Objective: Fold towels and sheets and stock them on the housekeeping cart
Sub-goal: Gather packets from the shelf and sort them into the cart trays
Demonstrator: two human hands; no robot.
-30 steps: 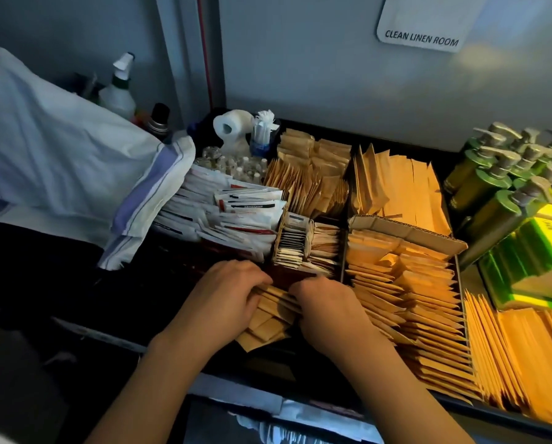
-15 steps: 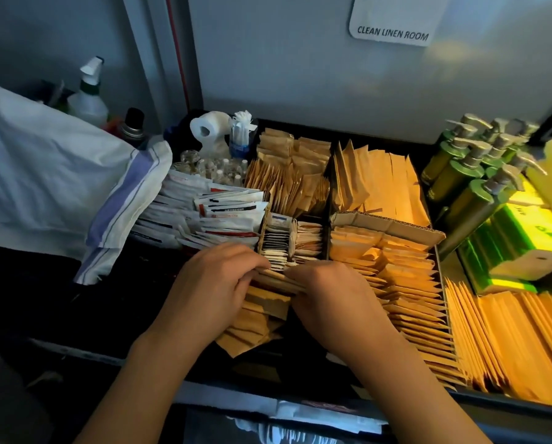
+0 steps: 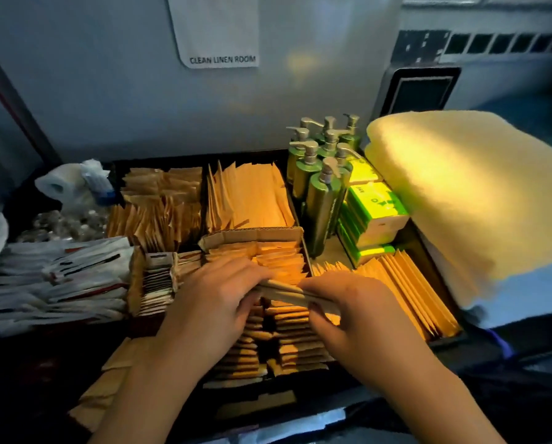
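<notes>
My left hand (image 3: 213, 302) and my right hand (image 3: 361, 318) together grip a small stack of tan paper packets (image 3: 295, 294), one hand at each end. The stack hovers just above a cardboard box (image 3: 252, 234) filled with rows of the same packets, in the top tray of the housekeeping cart (image 3: 441, 339). A folded pale towel (image 3: 466, 193) lies on the cart's right side, apart from both hands. More loose tan packets (image 3: 114, 379) lie below my left forearm.
Green pump bottles (image 3: 321, 174) and green-and-white boxes (image 3: 375, 213) stand at the tray's back right. White sachets (image 3: 60, 283) fill the left side, with a toilet roll (image 3: 56, 187) behind. A wall with a "CLEAN LINEN ROOM" sign (image 3: 222, 59) is close behind.
Both hands lifted the packet stack from the left pile and carried it right, over the cardboard box. The view swung right, bringing the folded towel in and the white cloth out.
</notes>
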